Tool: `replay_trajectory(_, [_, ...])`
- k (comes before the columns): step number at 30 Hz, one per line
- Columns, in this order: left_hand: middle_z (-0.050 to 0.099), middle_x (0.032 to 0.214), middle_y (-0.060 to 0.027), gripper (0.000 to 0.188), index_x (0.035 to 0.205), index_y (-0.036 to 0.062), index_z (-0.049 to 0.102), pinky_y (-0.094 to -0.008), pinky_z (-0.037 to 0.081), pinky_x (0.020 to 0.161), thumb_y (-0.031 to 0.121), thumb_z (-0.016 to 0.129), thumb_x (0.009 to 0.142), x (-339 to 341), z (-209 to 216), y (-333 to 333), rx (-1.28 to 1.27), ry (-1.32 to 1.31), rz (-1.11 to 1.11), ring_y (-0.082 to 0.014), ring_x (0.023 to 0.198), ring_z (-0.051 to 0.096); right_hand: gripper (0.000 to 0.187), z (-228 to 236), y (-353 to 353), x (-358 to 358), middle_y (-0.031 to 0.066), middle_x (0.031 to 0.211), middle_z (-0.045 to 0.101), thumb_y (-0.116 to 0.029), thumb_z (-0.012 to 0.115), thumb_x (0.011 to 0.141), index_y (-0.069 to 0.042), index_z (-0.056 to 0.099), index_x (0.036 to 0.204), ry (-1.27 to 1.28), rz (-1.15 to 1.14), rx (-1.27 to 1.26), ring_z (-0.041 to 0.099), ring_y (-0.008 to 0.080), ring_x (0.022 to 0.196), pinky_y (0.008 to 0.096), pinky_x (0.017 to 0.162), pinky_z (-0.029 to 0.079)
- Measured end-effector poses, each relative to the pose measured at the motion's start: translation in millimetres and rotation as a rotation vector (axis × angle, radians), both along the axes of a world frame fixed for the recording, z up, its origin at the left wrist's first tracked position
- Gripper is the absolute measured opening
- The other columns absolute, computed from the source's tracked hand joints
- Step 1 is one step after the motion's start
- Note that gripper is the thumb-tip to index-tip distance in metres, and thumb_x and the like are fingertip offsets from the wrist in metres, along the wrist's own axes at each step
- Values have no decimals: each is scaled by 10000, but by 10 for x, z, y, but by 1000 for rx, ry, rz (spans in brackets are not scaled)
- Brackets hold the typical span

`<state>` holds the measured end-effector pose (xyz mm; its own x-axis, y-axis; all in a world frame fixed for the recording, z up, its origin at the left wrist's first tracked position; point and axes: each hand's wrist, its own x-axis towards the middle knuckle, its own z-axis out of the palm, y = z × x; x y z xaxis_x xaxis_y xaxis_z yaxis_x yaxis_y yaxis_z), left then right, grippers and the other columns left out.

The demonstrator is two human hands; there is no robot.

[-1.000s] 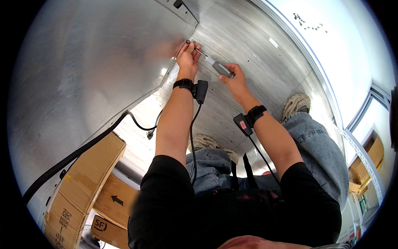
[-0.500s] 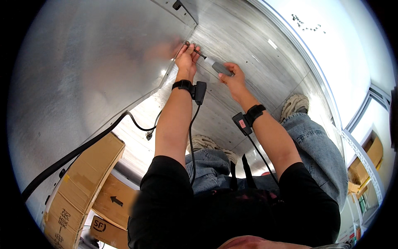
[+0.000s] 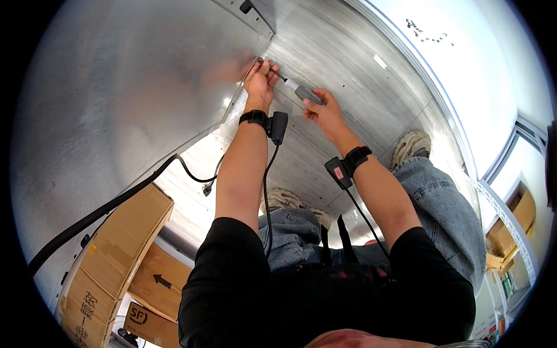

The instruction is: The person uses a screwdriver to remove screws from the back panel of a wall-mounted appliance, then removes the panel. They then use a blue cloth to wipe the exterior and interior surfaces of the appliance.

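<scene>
Screwdriver [image 3: 299, 90], grey handle [image 3: 308, 94], thin dark shaft [image 3: 278, 75]

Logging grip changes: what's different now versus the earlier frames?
Right hand has shifted its fingers on the screwdriver handle, more of them showing below it; handle not let go. Left hand stays at the shaft, beside the metal panel.
</scene>
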<state>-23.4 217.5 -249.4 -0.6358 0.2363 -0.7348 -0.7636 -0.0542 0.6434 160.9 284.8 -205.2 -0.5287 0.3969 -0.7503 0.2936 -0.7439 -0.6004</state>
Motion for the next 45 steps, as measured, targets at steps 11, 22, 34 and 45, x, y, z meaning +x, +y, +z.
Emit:
replay_trajectory(11, [673, 1038, -68, 185, 1098, 95, 573, -308, 558, 682, 96, 604, 916, -20, -17, 41, 50, -29, 58, -188, 826, 671, 371, -191, -84, 58, 140, 962, 560, -197, 591, 933, 13, 477, 1217, 3, 53, 172, 596, 213, 727, 338, 649, 553])
replay_trajectory(22, [672, 1055, -45, 160, 1079, 115, 564, -305, 557, 728, 119, 599, 923, -51, -49, 8, 87, -43, 20, -156, 827, 658, 378, -52, -44, -22, 122, 959, 571, -232, 578, 939, 17, 479, 1206, 19, 109, 198, 598, 207, 716, 341, 654, 554])
replay_trajectory(34, [665, 1079, -24, 122, 1067, 120, 548, -280, 544, 736, 103, 546, 946, -42, 16, 9, 69, -52, 26, -136, 840, 647, 400, 66, 11, -50, 165, 1071, 544, -220, 545, 954, 8, 441, 1266, -24, 159, 192, 622, 238, 812, 353, 700, 580])
replay_trajectory(45, [673, 1033, -33, 162, 1090, 106, 574, -310, 528, 684, 164, 573, 938, -88, -71, 4, 72, -55, 43, -173, 800, 647, 416, 23, 45, -52, 135, 1097, 548, -251, 598, 925, -18, 480, 1249, -23, 210, -9, 592, 219, 893, 351, 732, 556])
